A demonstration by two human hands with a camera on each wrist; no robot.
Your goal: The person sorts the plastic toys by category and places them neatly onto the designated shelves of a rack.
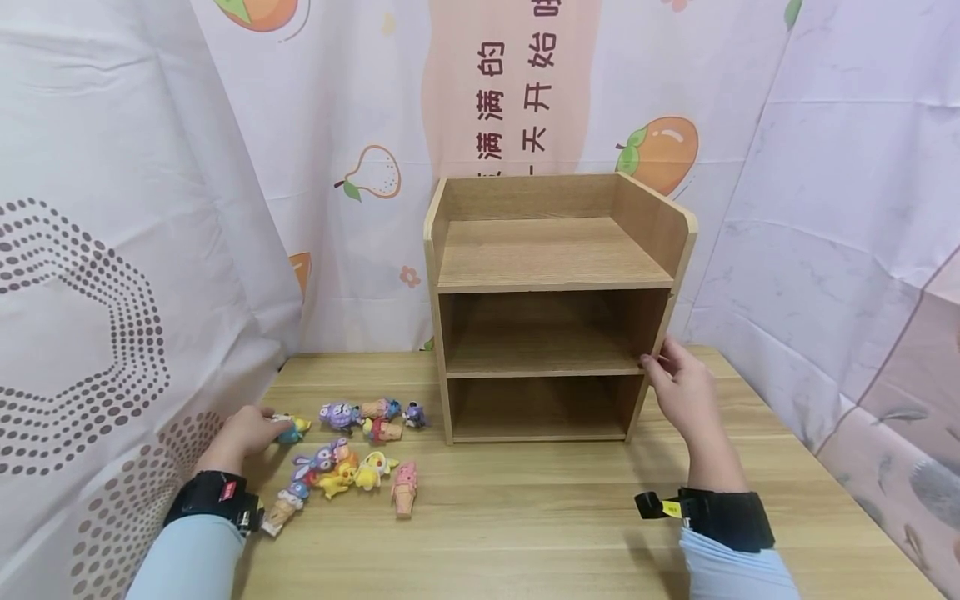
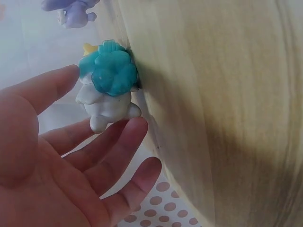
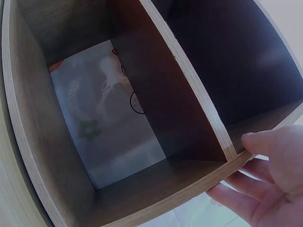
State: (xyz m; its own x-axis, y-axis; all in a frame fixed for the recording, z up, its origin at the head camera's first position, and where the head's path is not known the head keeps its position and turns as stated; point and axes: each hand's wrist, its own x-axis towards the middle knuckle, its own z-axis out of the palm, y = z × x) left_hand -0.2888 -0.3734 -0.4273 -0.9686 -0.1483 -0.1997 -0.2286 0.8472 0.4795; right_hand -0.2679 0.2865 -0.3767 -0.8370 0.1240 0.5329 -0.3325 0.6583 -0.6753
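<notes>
A small toy figure with a teal back and white body [image 2: 111, 97] lies at the table's left edge. My left hand [image 1: 251, 429] is around it, fingers loosely spread, the thumb tip right at the teal part and other fingertips by its feet. My right hand [image 1: 684, 387] grips the right side panel of a wooden shelf unit [image 1: 555, 283]. In the right wrist view the thumb lies over the panel's front edge near the middle board, with the fingers on the outer face.
Several small toy figures lie left of the shelf, among them a purple one [image 1: 341, 415], a yellow one [image 1: 375, 469] and a pink one in a cone [image 1: 405, 487]. The unit stands on the wooden table [image 1: 525, 517]. Printed curtains [image 1: 360, 242] hang behind and at both sides.
</notes>
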